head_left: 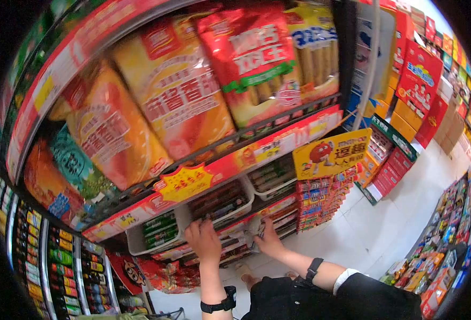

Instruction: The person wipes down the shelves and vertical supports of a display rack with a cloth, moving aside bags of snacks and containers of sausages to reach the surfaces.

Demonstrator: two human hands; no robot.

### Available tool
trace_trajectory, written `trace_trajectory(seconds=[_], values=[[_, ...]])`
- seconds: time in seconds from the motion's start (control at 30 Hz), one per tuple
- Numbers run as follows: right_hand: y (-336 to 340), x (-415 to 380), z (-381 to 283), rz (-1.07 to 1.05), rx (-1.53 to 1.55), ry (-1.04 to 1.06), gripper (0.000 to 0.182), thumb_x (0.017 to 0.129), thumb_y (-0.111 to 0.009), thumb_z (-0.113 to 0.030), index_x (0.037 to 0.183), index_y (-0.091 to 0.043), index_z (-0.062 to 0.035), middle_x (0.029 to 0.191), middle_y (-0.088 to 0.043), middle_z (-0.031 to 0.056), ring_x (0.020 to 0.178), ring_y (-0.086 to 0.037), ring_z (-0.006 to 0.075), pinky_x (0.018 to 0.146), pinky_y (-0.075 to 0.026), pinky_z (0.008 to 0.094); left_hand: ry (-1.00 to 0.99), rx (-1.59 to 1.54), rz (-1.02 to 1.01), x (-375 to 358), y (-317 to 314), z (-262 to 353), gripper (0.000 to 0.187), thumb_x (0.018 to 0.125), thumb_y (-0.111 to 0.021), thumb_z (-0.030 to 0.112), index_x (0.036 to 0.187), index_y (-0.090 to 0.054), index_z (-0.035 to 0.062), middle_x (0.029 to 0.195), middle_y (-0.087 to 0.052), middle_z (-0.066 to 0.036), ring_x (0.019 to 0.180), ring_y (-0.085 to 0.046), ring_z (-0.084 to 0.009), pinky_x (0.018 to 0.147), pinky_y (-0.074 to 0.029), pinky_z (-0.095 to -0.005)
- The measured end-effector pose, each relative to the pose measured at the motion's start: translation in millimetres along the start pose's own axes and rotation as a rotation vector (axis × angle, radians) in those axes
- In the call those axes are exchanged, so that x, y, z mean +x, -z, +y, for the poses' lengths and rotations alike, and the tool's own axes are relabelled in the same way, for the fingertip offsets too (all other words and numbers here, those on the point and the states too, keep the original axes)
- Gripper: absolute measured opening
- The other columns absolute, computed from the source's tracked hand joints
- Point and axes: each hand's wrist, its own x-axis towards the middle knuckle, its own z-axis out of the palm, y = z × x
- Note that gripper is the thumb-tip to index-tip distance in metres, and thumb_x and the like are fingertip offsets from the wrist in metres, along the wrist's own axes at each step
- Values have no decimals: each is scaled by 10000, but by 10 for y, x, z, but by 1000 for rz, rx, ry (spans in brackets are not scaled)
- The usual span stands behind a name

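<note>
My left hand (203,241) is at the front edge of a white bin (244,205) holding dark packaged sticks, its fingertips at the rim; whether they grip anything is hidden. To the right, my right hand (269,241) is closed on a crumpled greyish-white cloth (251,232), which lies against the shelf edge below the bins. A second white bin (134,241) with green packs (163,229) stands left of my left hand. A third bin (276,188) sits further right, under the price strip.
Large snack bags (184,96) fill the shelf above, behind a red price strip (251,152). A yellow sign (331,154) tops a rack of small packets on the right. Bottles (62,256) line shelves at lower left. White floor (360,229) shows at right, beside stacked goods.
</note>
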Motion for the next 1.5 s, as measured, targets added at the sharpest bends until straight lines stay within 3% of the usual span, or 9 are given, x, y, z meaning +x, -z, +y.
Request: trace_trajectory(seconds=[0.13, 0.3, 0.67, 0.8, 1.03, 1.13, 1.2, 1.33, 1.5], values=[[-493, -68, -75, -1, 53, -3, 668, 739, -611, -39, 1263, -204, 37, 1197, -375, 277, 1131, -432, 392, 964, -338, 399, 62, 48, -95, -5, 8, 29, 130, 794, -567, 157, 903, -607, 99, 973, -539, -136, 918, -483, -341, 788, -375, -467], [-964, -97, -244, -372, 46, -15, 637, 729, -646, -82, 1219, -264, 60, 1201, -340, 286, 1130, -384, 433, 955, -333, 445, 101, 70, -126, 2, 33, 18, 165, 728, -572, 146, 886, -604, 108, 945, -549, -88, 890, -501, -299, 775, -396, -446], [-2043, -235, -685, -357, -157, 158, 657, 741, -644, -131, 1236, -244, 33, 1169, -405, 234, 1142, -406, 337, 991, -298, 362, -9, -85, 58, 40, 75, -10, 183, 707, -568, 114, 887, -587, 86, 935, -551, -62, 843, -514, -246, 749, -421, -359], [-2052, -224, -702, -365, 176, 109, 601, 765, -630, -138, 1231, -286, 20, 1182, -419, 211, 1155, -402, 295, 1006, -282, 353, -21, -83, 1, 9, 59, -48, 184, 720, -558, 121, 897, -596, 90, 949, -562, -65, 845, -519, -250, 761, -422, -360], [-1038, 16, -134, -304, 219, 198, 496, 754, -583, -31, 1175, -322, -23, 1133, -434, 231, 1091, -454, 366, 928, -359, 410, 33, -70, -54, 17, 66, -26, 157, 740, -586, 153, 886, -615, 101, 953, -578, -74, 886, -525, -274, 784, -418, -414], [-466, 6, -142, -93, 135, 48, 412, 776, -564, -16, 1128, -352, -42, 1079, -454, 196, 1061, -465, 331, 918, -357, 368, 5, -76, -33, 27, 62, -18, 126, 750, -580, 142, 867, -607, 102, 933, -569, -77, 886, -514, -283, 766, -411, -413], [-173, -1, -74, 106, 140, -37, 304, 813, -557, -58, 1058, -378, -40, 996, -477, 118, 991, -463, 227, 878, -363, 326, -18, -79, -36, 25, 46, -34, 116, 750, -579, 137, 858, -603, 103, 927, -563, -79, 886, -510, -287, 760, -407, -415], [143, -12, 308, 332, 158, -100, 279, 855, -537, -95, 1083, -379, -68, 962, -478, 92, 938, -460, 186, 834, -380, 304, -53, -78, -28, 14, 35, -51, 128, 793, -583, 125, 915, -597, 89, 933, -532, -109, 876, -477, -321, 756, -378, -429], [588, -129, 313, 315, 318, -321, 290, 855, -535, -96, 1104, -388, -68, 972, -499, 106, 929, -493, 208, 827, -401, 320, -86, -58, 3, 7, 31, -37, 118, 821, -551, 128, 919, -590, 77, 932, -527, -117, 888, -467, -324, 769, -373, -423]])
